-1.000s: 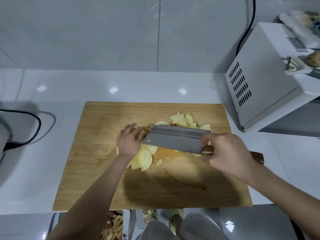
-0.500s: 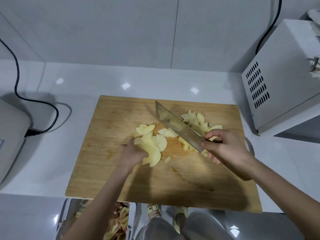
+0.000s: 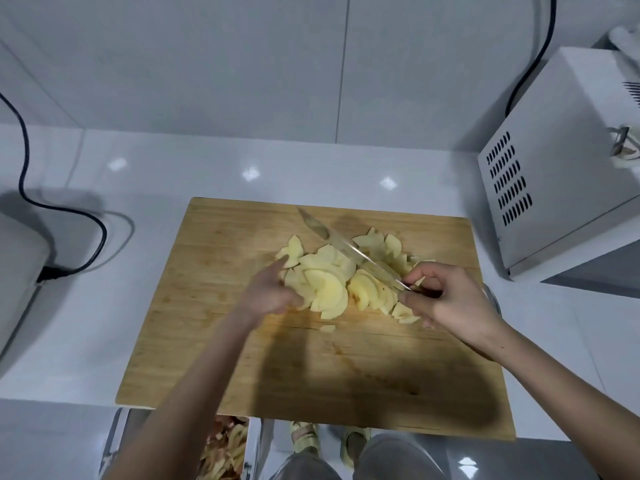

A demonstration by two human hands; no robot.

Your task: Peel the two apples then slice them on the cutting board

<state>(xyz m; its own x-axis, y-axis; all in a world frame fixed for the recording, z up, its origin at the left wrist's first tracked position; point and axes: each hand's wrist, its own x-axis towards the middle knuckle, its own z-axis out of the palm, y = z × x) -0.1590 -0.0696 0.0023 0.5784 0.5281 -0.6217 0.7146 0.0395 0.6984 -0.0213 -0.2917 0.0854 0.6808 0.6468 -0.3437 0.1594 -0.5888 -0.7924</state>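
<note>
- apple slices (image 3: 325, 285): peeled, pale yellow, heaped in a loose pile on the upper middle of the cutting board, spreading right under the blade toward the right hand; one small scrap (image 3: 327, 328) lies apart just below the pile
- white counter (image 3: 86, 327) with grey tiled wall behind
- cutting board (image 3: 214, 341): wooden, flat on counter, near edge flush with the counter's front edge
- white appliance (image 3: 554, 188), vented side facing the board, far right, well apart from slices
- grey appliance (image 3: 17, 278) at left edge, black cable (image 3: 83, 220) plugged into it
- bin of peels (image 3: 225, 448) below counter edge, partly hidden by left forearm
- right hand (image 3: 446, 299): closed round the knife handle, handle itself hidden in the fist
- left hand (image 3: 266, 292): blurred, index finger out, other fingers curled loosely, touching left side of the pile, gripping nothing I can make out
- knife (image 3: 349, 251): blade runs diagonally up-left from right hand, lying across top of the pile, edge-on to camera
</note>
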